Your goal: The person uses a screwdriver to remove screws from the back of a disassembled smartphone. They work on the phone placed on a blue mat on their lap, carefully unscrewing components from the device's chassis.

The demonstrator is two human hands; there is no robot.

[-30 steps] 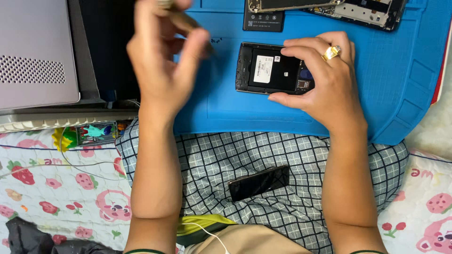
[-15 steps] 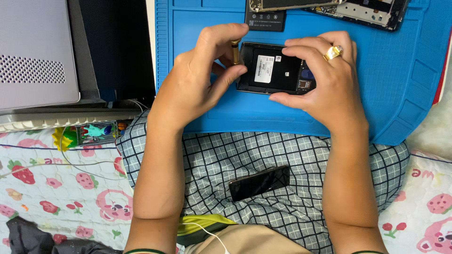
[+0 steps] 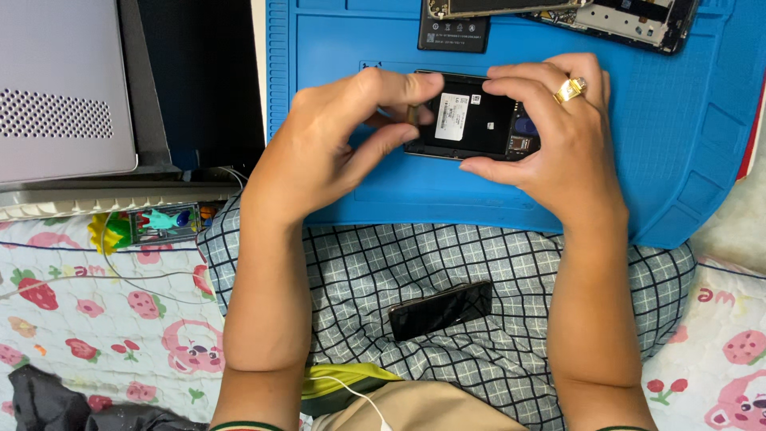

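An opened black phone (image 3: 471,124) with its back cover off lies on a blue work mat (image 3: 678,144). My right hand (image 3: 550,144), with a gold ring, grips the phone's right side. My left hand (image 3: 343,144) pinches at the phone's left edge with thumb and forefinger, and a small brownish tool tip shows between those fingers. The left end of the phone is hidden by my fingers.
A loose battery (image 3: 455,33) and more phone parts (image 3: 630,17) lie at the mat's far edge. A black phone (image 3: 440,310) rests on the checked cloth on my lap. A grey laptop (image 3: 64,104) sits at left. Patterned bedding surrounds.
My left hand came down from above the mat's left side and closed in on the phone's left edge. My right hand stayed on the phone.
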